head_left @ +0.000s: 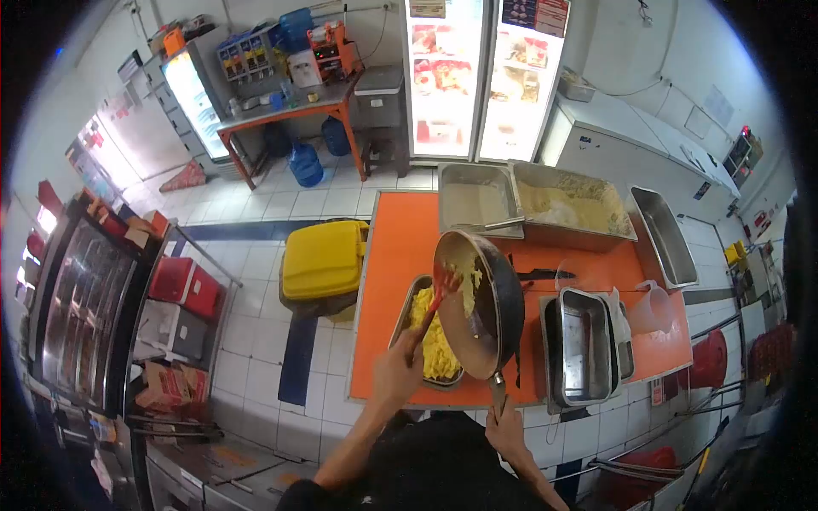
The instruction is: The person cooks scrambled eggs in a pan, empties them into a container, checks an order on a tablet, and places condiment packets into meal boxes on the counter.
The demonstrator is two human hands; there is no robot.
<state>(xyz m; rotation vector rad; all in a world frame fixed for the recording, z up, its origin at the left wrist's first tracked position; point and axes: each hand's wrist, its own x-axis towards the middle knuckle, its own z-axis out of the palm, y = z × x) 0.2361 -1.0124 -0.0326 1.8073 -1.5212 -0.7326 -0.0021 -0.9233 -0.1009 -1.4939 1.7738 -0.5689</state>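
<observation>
You have the pan (484,311) tipped on its side above the orange surface (394,243), its mouth turned toward the metal tray (445,385). The fingers of your right hand (507,426) are wrapped around the pan's handle, and those of your left hand (398,373) are closed around the grip of a red spatula (438,301), whose head is at the pan's rim; whether it touches the inner wall, you cannot tell from here. The yellow food (440,347), which could be scrambled egg, lies mostly in the tray, heaped along much of its length, so the bulk of the transfer looks done. What seems left is small: some yellow bits cling inside the pan, and those would need scraping out. The deeper side of the pan is partly shaded, so how much remains there is hard to judge.
</observation>
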